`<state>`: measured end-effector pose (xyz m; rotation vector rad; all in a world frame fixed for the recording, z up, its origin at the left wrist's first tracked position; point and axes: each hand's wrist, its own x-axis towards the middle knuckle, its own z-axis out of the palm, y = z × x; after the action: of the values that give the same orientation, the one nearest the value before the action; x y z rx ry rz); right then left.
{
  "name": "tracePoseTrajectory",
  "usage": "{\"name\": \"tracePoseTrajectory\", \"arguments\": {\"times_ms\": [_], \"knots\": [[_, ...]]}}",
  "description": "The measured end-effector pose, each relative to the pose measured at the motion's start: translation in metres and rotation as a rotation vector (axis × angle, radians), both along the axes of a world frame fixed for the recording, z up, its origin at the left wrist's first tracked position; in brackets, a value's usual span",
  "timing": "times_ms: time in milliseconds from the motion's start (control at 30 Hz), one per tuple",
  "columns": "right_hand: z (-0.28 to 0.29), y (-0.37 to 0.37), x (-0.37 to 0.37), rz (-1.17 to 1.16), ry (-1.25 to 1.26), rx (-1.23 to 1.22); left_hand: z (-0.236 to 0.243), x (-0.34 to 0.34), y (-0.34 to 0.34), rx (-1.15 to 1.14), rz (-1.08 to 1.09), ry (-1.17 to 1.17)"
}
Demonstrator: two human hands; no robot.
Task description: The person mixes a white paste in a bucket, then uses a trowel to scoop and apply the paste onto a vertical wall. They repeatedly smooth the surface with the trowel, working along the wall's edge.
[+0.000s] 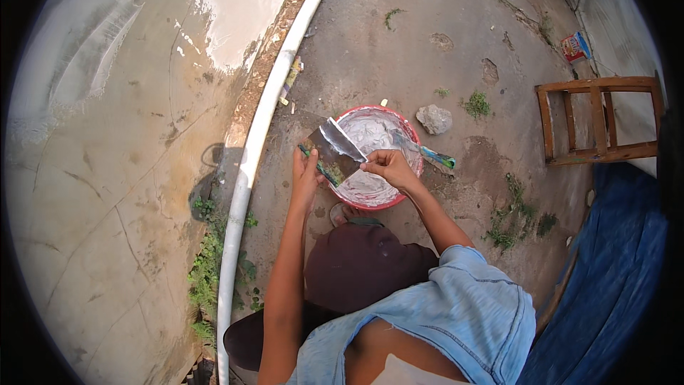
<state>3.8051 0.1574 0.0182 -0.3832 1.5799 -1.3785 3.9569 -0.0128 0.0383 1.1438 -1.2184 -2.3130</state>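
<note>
My left hand (305, 177) grips a wide putty knife (336, 154) by the greenish, stained strip along its back edge. White paste coats the opposite edge of its dark, broad blade. With fingertips pinched together, my right hand (390, 169) holds the blade's near right corner. Both hands are over a red round tub (412, 122) with thick whitish paste (374, 132) smeared inside. A smaller paste-covered scraper (436, 157) with a blue-green handle leans across the tub's right rim, its blade end inside.
A long white pipe (265, 110) runs along the foot of a partly plastered wall (107, 185) on the left. Beside the tub sits a rock (434, 120). At right are a wooden frame (598, 89), a blue tarp (605, 264) and a red-and-blue packet (574, 48).
</note>
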Motion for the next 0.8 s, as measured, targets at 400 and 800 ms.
{"name": "tracePoseTrajectory", "arguments": {"times_ms": [400, 800], "knots": [[-0.001, 0.009, -0.004, -0.045, -0.082, 0.028, -0.003, 0.005, 0.009, -0.072, -0.162, 0.104], [-0.010, 0.011, 0.003, 0.023, 0.006, 0.068, -0.004, 0.020, 0.001, -0.065, -0.270, 0.087]]}}
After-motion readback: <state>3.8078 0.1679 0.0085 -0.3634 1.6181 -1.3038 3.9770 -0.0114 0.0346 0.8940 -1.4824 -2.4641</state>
